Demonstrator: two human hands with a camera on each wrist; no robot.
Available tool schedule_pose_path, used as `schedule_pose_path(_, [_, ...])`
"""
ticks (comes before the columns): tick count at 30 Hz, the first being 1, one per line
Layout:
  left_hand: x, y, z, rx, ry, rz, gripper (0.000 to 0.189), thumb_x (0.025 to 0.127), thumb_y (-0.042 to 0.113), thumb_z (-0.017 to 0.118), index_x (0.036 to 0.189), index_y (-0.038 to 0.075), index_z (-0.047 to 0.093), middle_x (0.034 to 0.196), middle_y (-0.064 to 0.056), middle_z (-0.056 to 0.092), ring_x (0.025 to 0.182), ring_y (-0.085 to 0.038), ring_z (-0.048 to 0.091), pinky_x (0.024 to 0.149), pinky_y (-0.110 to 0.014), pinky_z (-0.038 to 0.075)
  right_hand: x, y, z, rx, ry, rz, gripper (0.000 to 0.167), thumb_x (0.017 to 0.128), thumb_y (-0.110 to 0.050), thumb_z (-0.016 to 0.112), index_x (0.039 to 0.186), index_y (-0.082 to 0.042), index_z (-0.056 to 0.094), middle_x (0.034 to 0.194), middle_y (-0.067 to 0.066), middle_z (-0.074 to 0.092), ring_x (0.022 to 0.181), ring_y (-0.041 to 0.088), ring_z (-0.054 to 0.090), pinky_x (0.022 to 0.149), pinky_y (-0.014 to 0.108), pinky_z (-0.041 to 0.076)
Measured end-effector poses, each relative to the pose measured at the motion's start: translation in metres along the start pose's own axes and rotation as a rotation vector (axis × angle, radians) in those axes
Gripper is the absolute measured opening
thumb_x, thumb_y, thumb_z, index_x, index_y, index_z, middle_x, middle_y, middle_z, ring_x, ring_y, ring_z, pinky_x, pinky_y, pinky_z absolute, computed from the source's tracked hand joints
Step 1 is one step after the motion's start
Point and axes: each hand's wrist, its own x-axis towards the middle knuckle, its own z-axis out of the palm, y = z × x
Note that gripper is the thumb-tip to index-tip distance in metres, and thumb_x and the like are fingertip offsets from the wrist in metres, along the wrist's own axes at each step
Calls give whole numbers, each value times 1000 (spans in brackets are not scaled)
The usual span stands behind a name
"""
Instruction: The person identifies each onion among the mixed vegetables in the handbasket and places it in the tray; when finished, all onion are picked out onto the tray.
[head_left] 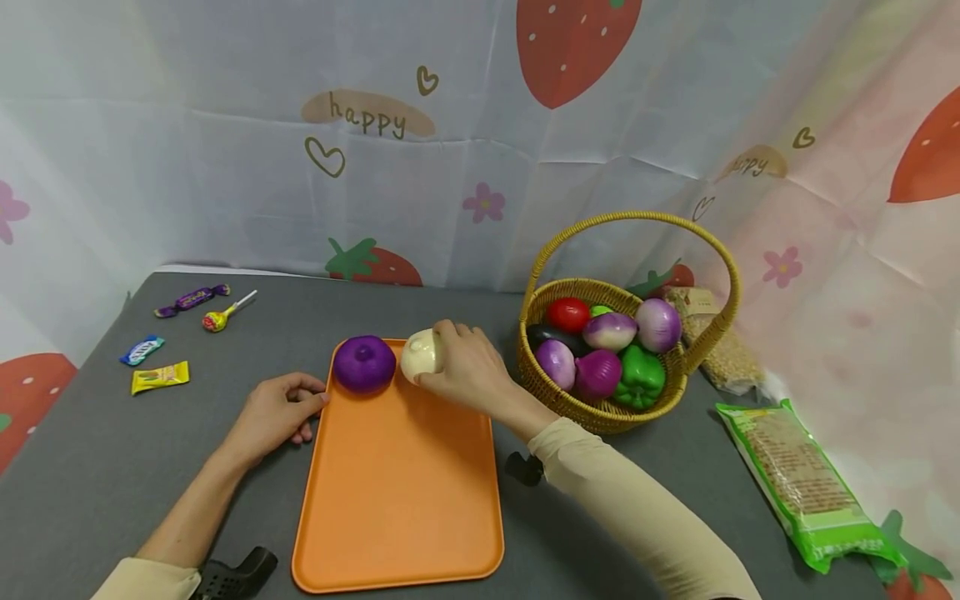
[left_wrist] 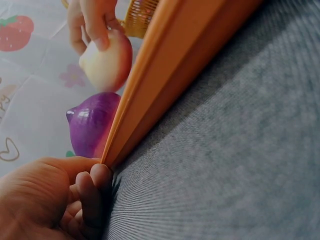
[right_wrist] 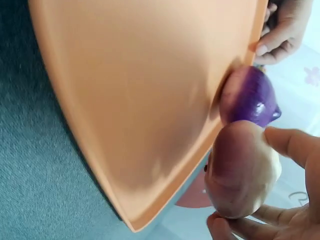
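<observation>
My right hand (head_left: pixel 471 371) grips a round cream-and-purple onion-shaped vegetable (head_left: pixel 422 357) over the far right corner of the orange tray (head_left: pixel 397 500). Its fingers and thumb curl round the sides, and the right wrist view shows the purplish underside of the vegetable (right_wrist: pixel 240 170). Beside it, a glossy deep-purple onion-shaped vegetable (head_left: pixel 364 364) with a pointed tip rests in the far left corner of the tray. On the tray's left side, my left hand (head_left: pixel 279 415) pinches the rim between thumb and finger, the other fingers curled below, as the left wrist view shows.
A yellow wicker basket (head_left: pixel 531 392) with a tall handle stands right of the tray, filled with several toy vegetables. Further right lie a bag of grains (head_left: pixel 722 354) and a green-edged packet (head_left: pixel 806 479). Wrapped candies (head_left: pixel 160 377) and a lollipop (head_left: pixel 217 320) lie at the left.
</observation>
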Motion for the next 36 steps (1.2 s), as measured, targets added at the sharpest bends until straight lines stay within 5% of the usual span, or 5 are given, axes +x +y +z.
schedule_pose_path(10, [1,0,0,12,2,-3,33,96,25,62,115,-2,61,77,-8,66,50,-13,59,48,-28,52,7,0,8,-68,-103,37,57,86,-37,72,125,0,55,117,19,57,94,31,63,82,41,55])
schedule_pose_path(36, [1,-1,-1,18,-11,-15,34,96,27,62,116,-1,61,72,-6,65,51,-12,59,49,-28,52,-1,-1,1,-143,-87,14,62,86,-39,71,136,-9,50,122,15,60,108,31,61,84,45,57])
